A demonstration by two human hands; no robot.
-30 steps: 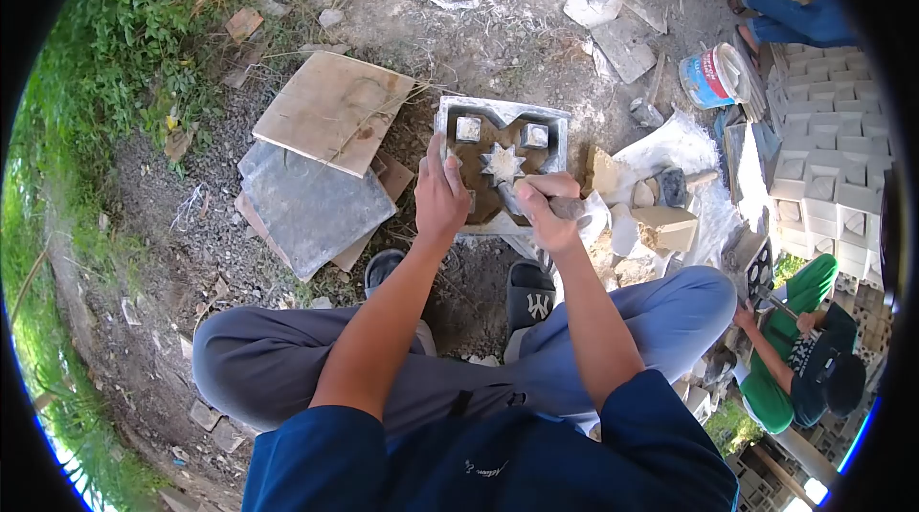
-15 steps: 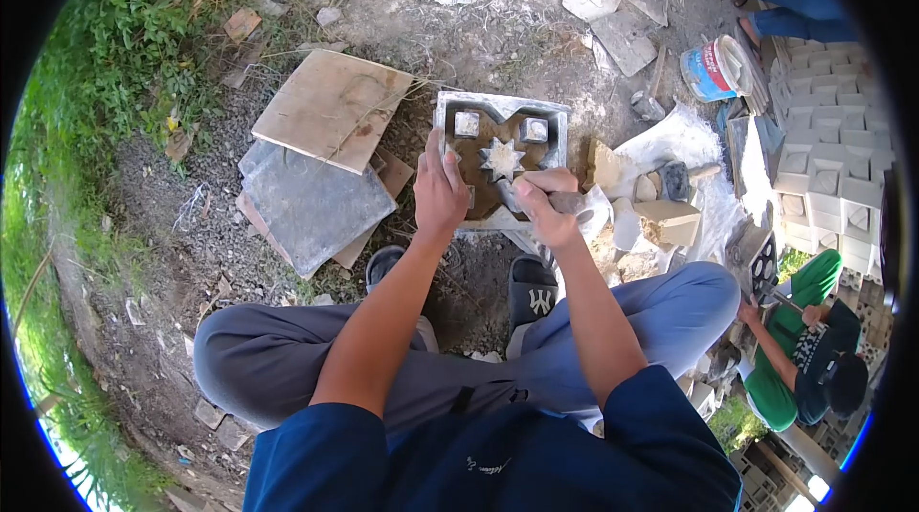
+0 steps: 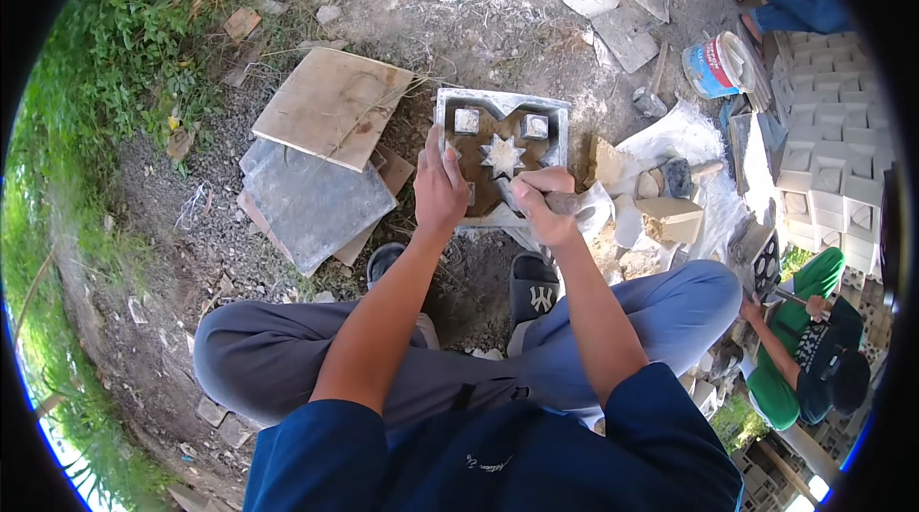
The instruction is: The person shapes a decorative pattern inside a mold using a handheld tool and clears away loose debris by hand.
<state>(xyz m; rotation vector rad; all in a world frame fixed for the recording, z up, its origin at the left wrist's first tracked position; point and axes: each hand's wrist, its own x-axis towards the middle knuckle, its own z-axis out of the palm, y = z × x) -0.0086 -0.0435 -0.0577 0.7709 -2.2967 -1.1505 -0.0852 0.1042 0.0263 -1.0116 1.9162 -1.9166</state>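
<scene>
A square metal block mould (image 3: 502, 100) lies on the ground in front of me, with a star-shaped piece (image 3: 503, 156) at its middle and small square blocks at its corners. Tan material fills the spaces between them. My left hand (image 3: 440, 189) grips the mould's left side, fingers along the rim. My right hand (image 3: 546, 206) is closed around the thick handle of what looks like a trowel (image 3: 567, 204). Its dark metal end reaches into the lower right of the mould, and the rest is hidden by my fingers.
Flat boards (image 3: 321, 196) are stacked to the left. To the right lie a white sheet (image 3: 684, 134), stones and a pale block (image 3: 670, 222). Beyond them stand a paint bucket (image 3: 718, 67) and stacked blocks (image 3: 828, 148). A person in green trousers (image 3: 799, 349) works at lower right.
My hands and the mould stay almost where they were. The person at lower right has shifted their hands slightly around their tool.
</scene>
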